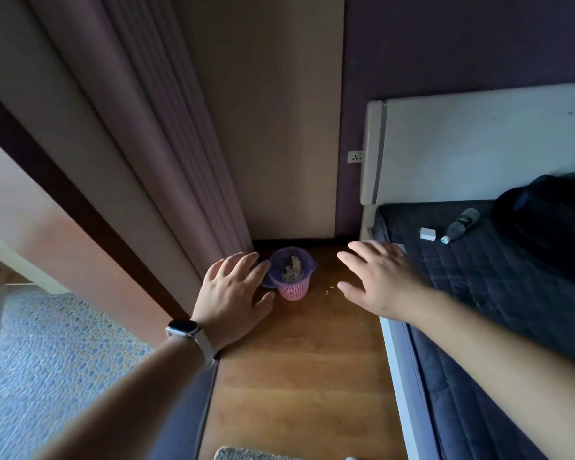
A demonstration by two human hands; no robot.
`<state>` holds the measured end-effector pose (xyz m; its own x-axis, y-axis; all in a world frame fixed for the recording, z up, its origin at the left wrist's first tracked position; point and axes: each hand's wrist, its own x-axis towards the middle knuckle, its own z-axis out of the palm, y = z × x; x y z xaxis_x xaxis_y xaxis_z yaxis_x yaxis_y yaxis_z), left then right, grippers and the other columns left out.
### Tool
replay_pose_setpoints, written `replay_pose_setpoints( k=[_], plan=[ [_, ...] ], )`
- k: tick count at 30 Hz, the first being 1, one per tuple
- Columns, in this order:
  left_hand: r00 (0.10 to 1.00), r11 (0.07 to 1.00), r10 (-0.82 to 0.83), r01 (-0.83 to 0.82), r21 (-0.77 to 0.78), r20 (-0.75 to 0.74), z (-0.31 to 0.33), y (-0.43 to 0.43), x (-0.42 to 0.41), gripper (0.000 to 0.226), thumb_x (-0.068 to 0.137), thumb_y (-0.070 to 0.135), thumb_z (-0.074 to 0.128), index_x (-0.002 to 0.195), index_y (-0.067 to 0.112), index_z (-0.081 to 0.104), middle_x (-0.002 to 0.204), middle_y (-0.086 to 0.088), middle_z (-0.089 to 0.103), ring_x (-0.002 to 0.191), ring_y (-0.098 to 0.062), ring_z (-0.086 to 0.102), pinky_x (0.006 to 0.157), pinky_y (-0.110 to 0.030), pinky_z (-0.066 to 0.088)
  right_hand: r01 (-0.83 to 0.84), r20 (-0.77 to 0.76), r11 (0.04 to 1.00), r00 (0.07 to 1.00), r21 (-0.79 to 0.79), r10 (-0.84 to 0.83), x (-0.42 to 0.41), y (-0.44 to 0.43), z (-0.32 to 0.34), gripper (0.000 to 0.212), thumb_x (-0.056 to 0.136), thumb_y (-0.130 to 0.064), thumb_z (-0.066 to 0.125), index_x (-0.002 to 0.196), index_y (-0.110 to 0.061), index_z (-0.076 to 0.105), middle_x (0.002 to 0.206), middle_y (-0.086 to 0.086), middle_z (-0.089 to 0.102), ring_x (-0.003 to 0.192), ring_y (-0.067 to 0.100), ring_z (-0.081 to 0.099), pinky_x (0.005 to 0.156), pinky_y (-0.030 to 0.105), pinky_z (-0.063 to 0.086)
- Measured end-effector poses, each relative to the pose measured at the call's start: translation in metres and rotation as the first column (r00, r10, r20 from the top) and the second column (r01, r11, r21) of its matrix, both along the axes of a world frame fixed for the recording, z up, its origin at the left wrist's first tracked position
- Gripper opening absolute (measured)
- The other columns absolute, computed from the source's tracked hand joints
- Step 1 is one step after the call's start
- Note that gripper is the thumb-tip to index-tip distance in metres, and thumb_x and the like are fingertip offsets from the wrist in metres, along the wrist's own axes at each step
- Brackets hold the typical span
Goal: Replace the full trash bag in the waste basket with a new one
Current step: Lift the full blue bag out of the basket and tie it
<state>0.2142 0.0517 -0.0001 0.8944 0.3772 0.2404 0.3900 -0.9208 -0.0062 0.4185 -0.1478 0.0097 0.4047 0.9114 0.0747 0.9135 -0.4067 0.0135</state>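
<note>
The pink waste basket (292,288) stands on the wooden floor (296,376) in the corner of the room, upright, close to the wall behind it. A purple trash bag (305,261) lines it, with its edge folded out over the rim, and crumpled paper trash (291,271) fills the bag up to the top.

The left hand (233,293) is held out just left of the basket, palm down, fingers spread and relaxed, holding nothing. Its fingertips overlap the left edge of the bag in the view; whether they touch it cannot be told. A watch (183,328) with a pale strap sits on that wrist. The right hand (379,280) is held out to the right of the basket, apart from it, also loose, with fingers straight and nothing in it.

A few small crumbs (330,288) lie on the floor just right of the basket. A long curtain (146,127) hangs to the left of the basket and reaches the floor beside it. To the right of the basket stands a bed (478,310) with a dark quilted cover. On the cover, well apart from the basket, lie a plastic bottle (462,224) on its side, a small white plug (427,234) and a dark bundle (551,220). A wall socket (355,157) sits above and right of the basket.
</note>
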Motion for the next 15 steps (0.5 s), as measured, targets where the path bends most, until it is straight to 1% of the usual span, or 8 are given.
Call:
replay_pose_setpoints(
  k=[3,9,12,15],
  plan=[
    [0.999,0.999,0.039,-0.039,-0.021,-0.009,-0.005,0.015,0.02,0.059,0.081,0.056,0.05,0.131,0.024,0.057,0.135,-0.001,0.057,0.126,-0.026,0.05,0.103,-0.044,0.041,-0.016,-0.015,1.0,1.0,-0.011,0.016,0.026,0.018,-0.002,0.059,0.088,-0.058,0.035,0.133,-0.022,0.049,0.132,0.005,0.053,0.12,0.029,0.049,0.097,0.044,0.04],
    [0.997,0.996,0.06,-0.063,-0.062,-0.05,-0.032,0.062,0.065,0.057,0.082,0.054,0.051,0.131,0.025,0.056,0.135,-0.001,0.057,0.126,-0.026,0.05,0.103,-0.045,0.041,-0.031,-0.057,0.999,0.998,-0.037,0.029,0.077,0.073,-0.022,0.056,0.086,-0.057,0.04,0.126,-0.02,0.054,0.123,0.005,0.059,0.11,0.029,0.056,0.09,0.044,0.047],
    [0.997,0.994,0.061,-0.065,-0.087,-0.054,-0.053,0.095,0.094,0.055,0.082,0.053,0.051,0.129,0.025,0.057,0.133,0.0,0.058,0.124,-0.025,0.051,0.102,-0.044,0.042,-0.038,-0.076,0.996,0.997,-0.08,0.032,0.102,0.106,-0.039,0.057,0.086,-0.058,0.039,0.125,-0.02,0.055,0.122,0.005,0.059,0.11,0.029,0.056,0.09,0.044,0.047],
    [0.997,0.988,0.061,-0.068,-0.139,-0.053,-0.076,0.133,0.128,0.056,0.08,0.053,0.053,0.128,0.025,0.058,0.131,-0.001,0.059,0.122,-0.026,0.053,0.1,-0.045,0.044,-0.035,-0.087,0.99,0.996,-0.136,0.023,0.131,0.144,-0.053,0.059,0.086,-0.058,0.036,0.129,-0.021,0.053,0.126,0.005,0.056,0.115,0.029,0.053,0.096,0.044,0.042]
  ],
)
